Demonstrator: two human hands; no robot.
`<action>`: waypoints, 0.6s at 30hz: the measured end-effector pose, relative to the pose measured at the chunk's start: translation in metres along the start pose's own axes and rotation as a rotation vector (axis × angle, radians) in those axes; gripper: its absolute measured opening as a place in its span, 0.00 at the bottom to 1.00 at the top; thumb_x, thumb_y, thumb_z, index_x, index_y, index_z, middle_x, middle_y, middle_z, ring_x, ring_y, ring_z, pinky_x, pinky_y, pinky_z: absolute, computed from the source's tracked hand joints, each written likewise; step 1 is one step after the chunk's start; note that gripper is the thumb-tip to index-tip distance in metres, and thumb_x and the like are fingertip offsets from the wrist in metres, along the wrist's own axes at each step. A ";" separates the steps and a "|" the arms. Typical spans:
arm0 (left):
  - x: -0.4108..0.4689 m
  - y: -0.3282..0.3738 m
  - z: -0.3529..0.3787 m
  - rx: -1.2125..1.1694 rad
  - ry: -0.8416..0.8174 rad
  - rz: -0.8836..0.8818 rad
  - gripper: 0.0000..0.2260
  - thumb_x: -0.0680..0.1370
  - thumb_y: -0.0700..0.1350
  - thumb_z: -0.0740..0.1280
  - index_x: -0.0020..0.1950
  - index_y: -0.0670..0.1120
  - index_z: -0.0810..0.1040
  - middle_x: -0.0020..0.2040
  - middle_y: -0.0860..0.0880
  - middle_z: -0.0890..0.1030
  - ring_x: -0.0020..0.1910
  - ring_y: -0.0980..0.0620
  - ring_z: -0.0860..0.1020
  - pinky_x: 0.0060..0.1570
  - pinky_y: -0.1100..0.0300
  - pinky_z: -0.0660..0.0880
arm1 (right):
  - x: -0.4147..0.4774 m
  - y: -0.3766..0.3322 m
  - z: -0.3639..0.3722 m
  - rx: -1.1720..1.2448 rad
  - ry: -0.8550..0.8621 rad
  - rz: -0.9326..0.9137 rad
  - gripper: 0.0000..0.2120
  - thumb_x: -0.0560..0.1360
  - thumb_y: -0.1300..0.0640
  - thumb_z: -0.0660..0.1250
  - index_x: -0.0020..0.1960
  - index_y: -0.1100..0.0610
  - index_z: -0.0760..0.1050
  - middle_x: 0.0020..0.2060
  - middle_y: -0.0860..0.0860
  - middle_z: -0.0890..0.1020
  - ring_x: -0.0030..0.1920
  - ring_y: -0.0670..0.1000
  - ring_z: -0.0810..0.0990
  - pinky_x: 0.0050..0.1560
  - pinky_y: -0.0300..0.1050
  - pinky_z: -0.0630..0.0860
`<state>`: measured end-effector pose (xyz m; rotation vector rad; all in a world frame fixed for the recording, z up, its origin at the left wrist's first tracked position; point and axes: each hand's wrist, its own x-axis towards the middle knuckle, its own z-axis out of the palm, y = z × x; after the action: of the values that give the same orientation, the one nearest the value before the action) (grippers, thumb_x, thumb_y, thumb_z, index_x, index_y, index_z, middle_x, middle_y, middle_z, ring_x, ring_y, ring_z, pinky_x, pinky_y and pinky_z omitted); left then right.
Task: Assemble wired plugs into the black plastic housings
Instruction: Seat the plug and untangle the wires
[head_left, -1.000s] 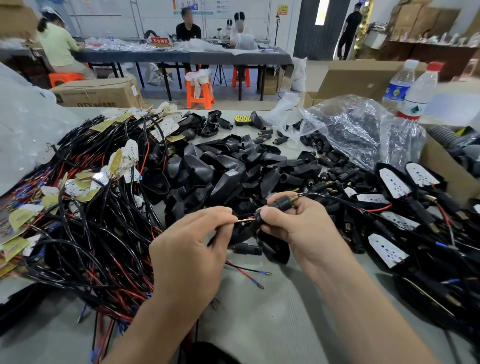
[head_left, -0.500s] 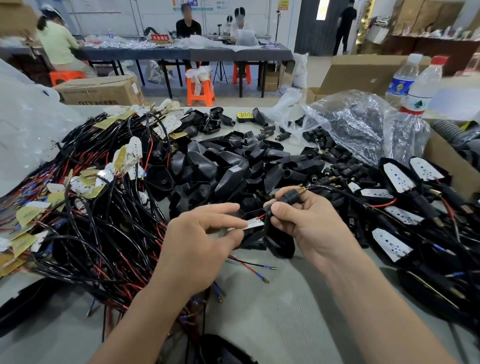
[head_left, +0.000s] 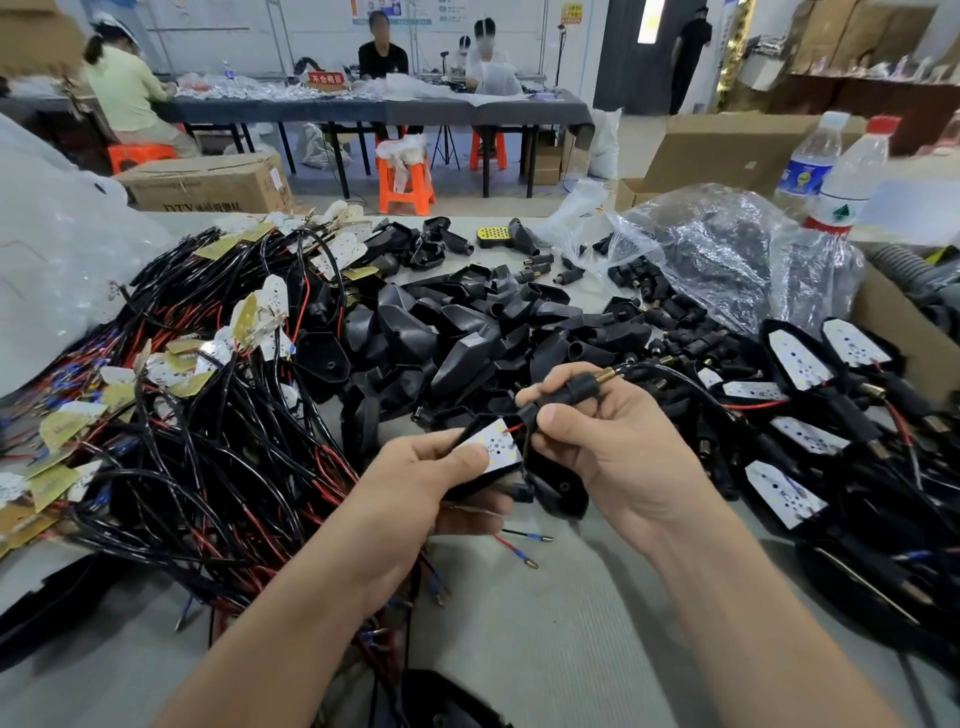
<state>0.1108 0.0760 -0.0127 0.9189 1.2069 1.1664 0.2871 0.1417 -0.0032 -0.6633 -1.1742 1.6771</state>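
Note:
My left hand (head_left: 421, 483) pinches a small white LED board (head_left: 496, 447) with a red wire at its top. My right hand (head_left: 618, 452) grips a black plastic housing (head_left: 558, 488) whose tubular neck with a brass threaded tip (head_left: 602, 375) pokes out above my fingers; a black cable runs off from it to the right. The board sits at the housing's open face, between both thumbs. Behind my hands lies a heap of empty black housings (head_left: 467, 338). To the left spreads a tangle of wired boards (head_left: 197, 415) with red and black leads.
Finished housings with white boards (head_left: 800, 415) lie at the right. A clear plastic bag of black plugs (head_left: 727, 260) and two water bottles (head_left: 831, 171) stand at the back right, beside a cardboard box (head_left: 904, 338). People sit at a far table (head_left: 374, 109).
The white board has come into view in my left fingers and now lies against the housing's opening. Both hands have shifted slightly together; the housing's neck is tilted up to the right.

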 end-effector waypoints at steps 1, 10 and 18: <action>0.001 -0.001 0.001 -0.002 0.025 0.023 0.13 0.84 0.40 0.65 0.48 0.45 0.89 0.45 0.41 0.87 0.37 0.50 0.84 0.36 0.60 0.81 | 0.000 0.000 -0.001 -0.030 -0.002 0.006 0.15 0.76 0.75 0.65 0.46 0.56 0.78 0.47 0.56 0.86 0.45 0.52 0.83 0.47 0.42 0.82; 0.006 -0.006 -0.008 0.104 0.201 0.154 0.09 0.83 0.41 0.68 0.51 0.48 0.88 0.34 0.45 0.82 0.29 0.53 0.78 0.31 0.61 0.78 | 0.003 -0.006 -0.006 -0.051 0.208 0.083 0.07 0.80 0.68 0.64 0.52 0.63 0.81 0.40 0.57 0.84 0.37 0.52 0.81 0.37 0.40 0.80; 0.011 -0.012 -0.012 0.295 0.292 0.202 0.09 0.82 0.50 0.67 0.48 0.59 0.86 0.34 0.54 0.78 0.32 0.57 0.73 0.36 0.56 0.71 | 0.002 -0.004 -0.005 0.000 0.005 0.086 0.15 0.78 0.75 0.60 0.53 0.60 0.80 0.49 0.58 0.86 0.44 0.52 0.84 0.48 0.44 0.83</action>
<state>0.1005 0.0837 -0.0283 1.1395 1.5807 1.3390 0.2925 0.1461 -0.0010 -0.7270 -1.1560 1.7464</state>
